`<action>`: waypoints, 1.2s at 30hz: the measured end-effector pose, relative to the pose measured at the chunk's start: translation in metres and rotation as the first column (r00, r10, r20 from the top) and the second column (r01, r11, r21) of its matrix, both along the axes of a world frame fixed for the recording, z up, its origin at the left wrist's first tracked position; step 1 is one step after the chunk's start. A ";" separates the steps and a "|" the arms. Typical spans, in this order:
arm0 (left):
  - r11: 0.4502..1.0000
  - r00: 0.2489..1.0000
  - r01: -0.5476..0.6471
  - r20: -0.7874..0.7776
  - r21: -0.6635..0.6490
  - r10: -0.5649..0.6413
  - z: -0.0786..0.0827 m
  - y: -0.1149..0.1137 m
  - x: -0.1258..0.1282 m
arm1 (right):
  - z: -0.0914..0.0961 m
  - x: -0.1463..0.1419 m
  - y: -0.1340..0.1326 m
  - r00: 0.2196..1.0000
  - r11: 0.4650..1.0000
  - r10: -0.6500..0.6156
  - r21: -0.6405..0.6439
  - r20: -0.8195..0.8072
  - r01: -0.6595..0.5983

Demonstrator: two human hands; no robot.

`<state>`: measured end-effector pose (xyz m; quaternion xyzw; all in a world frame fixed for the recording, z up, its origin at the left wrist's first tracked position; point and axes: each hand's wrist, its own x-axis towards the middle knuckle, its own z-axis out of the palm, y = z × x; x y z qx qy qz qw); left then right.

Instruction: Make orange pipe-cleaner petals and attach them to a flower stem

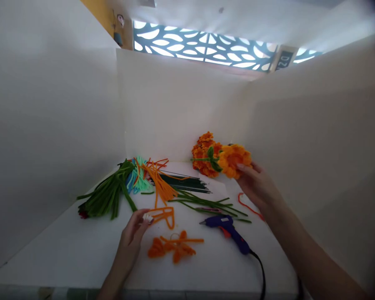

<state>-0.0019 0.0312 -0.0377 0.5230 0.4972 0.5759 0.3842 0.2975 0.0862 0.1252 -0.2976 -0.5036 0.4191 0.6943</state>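
Note:
My right hand [256,183] is raised at the right, its fingers closed on an orange pipe-cleaner flower [228,160]. A green stem with fuzzy leaves [214,159] points left from it. Behind it, a cluster of smaller orange flowers [203,152] sits by the back wall. My left hand [134,229] is low at the left, fingertips pinched at the end of a bent orange pipe-cleaner piece [167,213]. Something white shows at those fingertips; I cannot make out what. Just in front lie orange pipe-cleaner petal pieces [179,248].
A blue glue gun [226,227] lies right of centre, its cord running off the front edge. Green [109,193], mint [140,177] and orange pipe cleaners [161,183] lie at the left and back, beside dark wire stems [184,183]. White panels [181,100] enclose the table [65,250].

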 end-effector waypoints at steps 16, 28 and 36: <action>0.999 0.983 -0.042 -0.179 -0.019 0.038 -0.025 -0.001 -0.004 | 0.088 0.033 0.052 0.982 0.882 -0.189 0.437 -0.012 0.176; 0.997 0.978 -0.057 -0.201 -0.043 0.047 -0.022 -0.002 -0.003 | 0.073 0.065 0.177 0.801 0.785 -0.568 0.417 0.188 0.458; 0.995 0.987 -0.088 -0.142 -0.051 0.080 -0.021 -0.002 0.000 | 0.031 0.074 0.260 0.693 0.830 -0.551 0.223 0.464 0.511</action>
